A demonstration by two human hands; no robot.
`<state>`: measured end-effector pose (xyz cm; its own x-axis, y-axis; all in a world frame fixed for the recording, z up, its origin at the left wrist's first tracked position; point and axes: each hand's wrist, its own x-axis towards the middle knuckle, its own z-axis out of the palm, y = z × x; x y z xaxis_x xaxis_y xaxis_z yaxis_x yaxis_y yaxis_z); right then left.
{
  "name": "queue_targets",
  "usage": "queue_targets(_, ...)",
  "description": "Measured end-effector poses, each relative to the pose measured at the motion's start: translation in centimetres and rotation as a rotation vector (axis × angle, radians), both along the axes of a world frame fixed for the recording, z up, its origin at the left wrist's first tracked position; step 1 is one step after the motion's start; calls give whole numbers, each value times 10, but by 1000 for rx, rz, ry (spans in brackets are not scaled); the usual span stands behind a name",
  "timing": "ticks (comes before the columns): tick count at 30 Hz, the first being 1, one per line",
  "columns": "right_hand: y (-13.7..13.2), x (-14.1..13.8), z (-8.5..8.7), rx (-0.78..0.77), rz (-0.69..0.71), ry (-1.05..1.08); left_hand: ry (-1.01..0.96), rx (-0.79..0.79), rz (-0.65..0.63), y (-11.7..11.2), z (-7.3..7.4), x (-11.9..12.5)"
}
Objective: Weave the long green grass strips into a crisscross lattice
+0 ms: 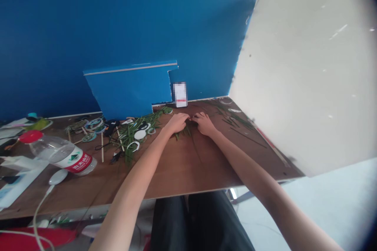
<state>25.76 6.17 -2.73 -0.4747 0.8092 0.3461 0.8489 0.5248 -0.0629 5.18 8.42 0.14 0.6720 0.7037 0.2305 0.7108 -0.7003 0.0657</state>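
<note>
My left hand (177, 122) and my right hand (204, 123) meet at the far middle of the brown table (182, 168), fingertips almost touching. Both have their fingers curled down and pinched over thin green leaf strips (183, 130) lying under them. What exactly each pinch holds is too small to make out. A larger heap of green strips (134, 133) mixed with white and green rings (139, 135) lies just left of my left hand.
A plastic water bottle (60, 155) with a red cap lies at the left. Round fan-like pieces on sticks (91, 129) sit behind it. A blue board (129, 88) leans on the blue wall beside a small white card (180, 95). More strips (238, 119) lie right, by a white panel (306, 78).
</note>
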Motion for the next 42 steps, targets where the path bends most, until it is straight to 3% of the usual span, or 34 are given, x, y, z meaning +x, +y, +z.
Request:
queue_targets(6,0,1,0,-7,8,9,41,34,-23,6,-5,-2)
queue_targets(27,0,0,1,-27,-4,-3,69,19,188,28,-20,10)
queue_targets(36,-2,-1,5,-45,7,3,-33,-42,282,30,-24,9)
queue_targets(42,-1,-1,3,-53,3,-12,-74,-55,263,26,-24,3)
